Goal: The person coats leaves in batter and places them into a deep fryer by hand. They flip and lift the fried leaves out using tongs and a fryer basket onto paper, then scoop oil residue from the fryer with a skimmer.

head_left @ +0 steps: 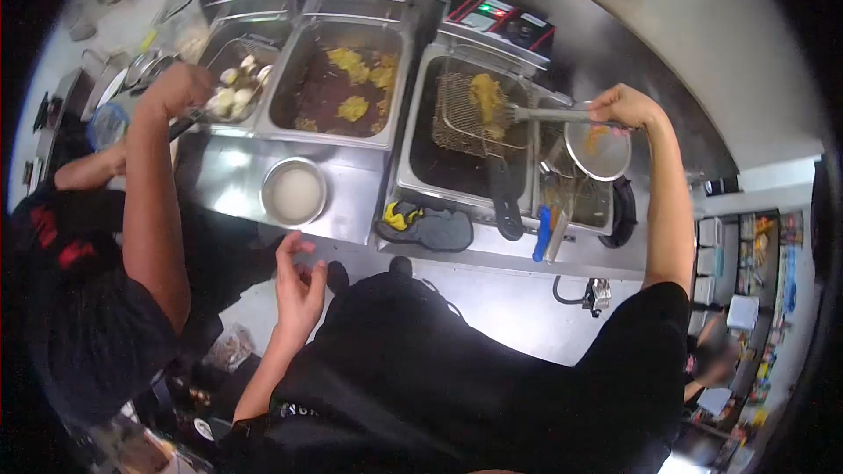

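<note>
Currently right hand [623, 108] clamps 1 utensil [562, 114], left hand [300, 291], fingers apart, near 1 bowl [294, 224]

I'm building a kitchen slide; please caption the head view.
The right hand holds metal tongs by golden food at a wire basket; the left hand is empty.

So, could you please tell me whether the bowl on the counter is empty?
Not empty: whitish contents show inside the bowl, which stands upright on the counter. Their depth I cannot tell.
</note>
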`<state>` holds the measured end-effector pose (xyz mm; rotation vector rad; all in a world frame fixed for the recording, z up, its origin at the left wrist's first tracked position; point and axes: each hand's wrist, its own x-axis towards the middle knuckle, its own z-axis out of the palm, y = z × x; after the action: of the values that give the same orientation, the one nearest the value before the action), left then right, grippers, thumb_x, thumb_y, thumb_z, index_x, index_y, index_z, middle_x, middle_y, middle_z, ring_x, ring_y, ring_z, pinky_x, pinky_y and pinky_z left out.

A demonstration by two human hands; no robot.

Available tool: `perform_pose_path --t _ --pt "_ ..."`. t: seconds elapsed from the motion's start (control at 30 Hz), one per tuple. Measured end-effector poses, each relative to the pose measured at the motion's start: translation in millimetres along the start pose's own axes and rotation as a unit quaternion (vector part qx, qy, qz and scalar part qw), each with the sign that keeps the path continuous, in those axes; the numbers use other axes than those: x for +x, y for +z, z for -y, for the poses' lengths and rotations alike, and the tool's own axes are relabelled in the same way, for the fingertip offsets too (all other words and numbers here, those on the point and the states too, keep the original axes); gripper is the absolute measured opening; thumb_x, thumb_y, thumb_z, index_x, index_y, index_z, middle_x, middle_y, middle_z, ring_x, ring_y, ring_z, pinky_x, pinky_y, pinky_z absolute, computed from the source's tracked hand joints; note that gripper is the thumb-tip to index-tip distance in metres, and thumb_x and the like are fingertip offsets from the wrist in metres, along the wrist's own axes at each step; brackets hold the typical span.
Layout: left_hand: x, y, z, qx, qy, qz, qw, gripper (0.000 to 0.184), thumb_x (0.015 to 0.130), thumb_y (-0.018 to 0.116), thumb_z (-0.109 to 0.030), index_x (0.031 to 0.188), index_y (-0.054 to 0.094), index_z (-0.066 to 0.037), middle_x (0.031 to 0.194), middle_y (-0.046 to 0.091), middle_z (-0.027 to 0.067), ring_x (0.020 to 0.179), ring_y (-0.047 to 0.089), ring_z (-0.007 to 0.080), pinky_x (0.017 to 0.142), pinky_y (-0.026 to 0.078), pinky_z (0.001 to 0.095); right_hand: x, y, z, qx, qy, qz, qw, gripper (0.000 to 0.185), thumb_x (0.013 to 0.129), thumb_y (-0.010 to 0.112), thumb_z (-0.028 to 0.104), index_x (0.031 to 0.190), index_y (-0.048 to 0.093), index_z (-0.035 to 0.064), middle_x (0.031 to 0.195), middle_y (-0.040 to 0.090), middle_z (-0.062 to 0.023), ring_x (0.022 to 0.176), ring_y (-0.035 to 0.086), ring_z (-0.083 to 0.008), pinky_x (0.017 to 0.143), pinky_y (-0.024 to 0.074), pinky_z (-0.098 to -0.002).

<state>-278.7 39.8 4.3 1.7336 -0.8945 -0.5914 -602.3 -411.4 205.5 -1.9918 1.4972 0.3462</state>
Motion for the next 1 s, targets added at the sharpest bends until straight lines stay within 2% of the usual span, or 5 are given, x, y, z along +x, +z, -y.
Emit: perform_pose_path --t 0.23,0.3,0.5,0.7,1.0 --pt "-14 -7 -6 0.026 -0.035 -0.024 0.999 0.055 0.085 0.061 -0.001 0.133 0.035 0.0 0.108 0.055 0.0103 0.057 0.048 0.0074 0.05 0.04 0.023 -9 -13 75 -0.033 -0.095 -0.038 0.994 0.028 0.079 0.071 0.025 0.1 0.071 0.0046 0.078 0.066 -0.0015 0.06 0.055 -0.0083 0.048 0.0468 -0.0249" --pt "-16 -9 -4 0.031 -0.042 -0.003 0.999 0.054 0.087 0.057 0.002 0.134 0.032 -0.002 0.112 0.05 0.0106 0.059 0.046 0.0047 0.053 0.039 0.0196 12 12 121 -0.059 -0.179 0.015 0.982 0.03 0.081 0.07 0.028 0.102 0.071 0.0063 0.079 0.066 -0.0003 0.058 0.054 -0.0074 0.048 0.046 -0.0234" --pt "-14 -21 -11 0.005 -0.069 -0.013 0.998 0.055 0.087 0.058 0.002 0.135 0.032 -0.002 0.112 0.05 0.0113 0.058 0.048 0.0054 0.052 0.039 0.0194 140 137 213 -0.019 -0.183 0.229 0.956 0.026 0.086 0.065 0.028 0.1 0.071 0.0066 0.08 0.069 -0.0035 0.05 0.054 -0.0087 0.04 0.0426 -0.0231" --pt "-10 -45 3 -0.009 -0.077 -0.063 0.995 0.055 0.087 0.056 0.004 0.136 0.031 -0.003 0.113 0.048 0.0112 0.06 0.044 0.005 0.054 0.039 0.0194 184 192 241 -0.027 -0.21 0.209 0.955 0.023 0.084 0.066 0.023 0.1 0.071 0.0061 0.081 0.07 -0.0038 0.051 0.056 -0.0104 0.044 0.0464 -0.0267" --pt "0 -42 10 0.005 -0.054 -0.049 0.997 0.057 0.085 0.06 0.002 0.135 0.033 0.0 0.111 0.052 0.0128 0.056 0.049 0.0072 0.05 0.04 0.0222 149 159 244 -0.034 -0.247 0.157 0.956 0.032 0.081 0.07 0.022 0.11 0.069 0.0063 0.086 0.072 -0.0053 0.053 0.055 -0.0103 0.05 0.0492 -0.0279"
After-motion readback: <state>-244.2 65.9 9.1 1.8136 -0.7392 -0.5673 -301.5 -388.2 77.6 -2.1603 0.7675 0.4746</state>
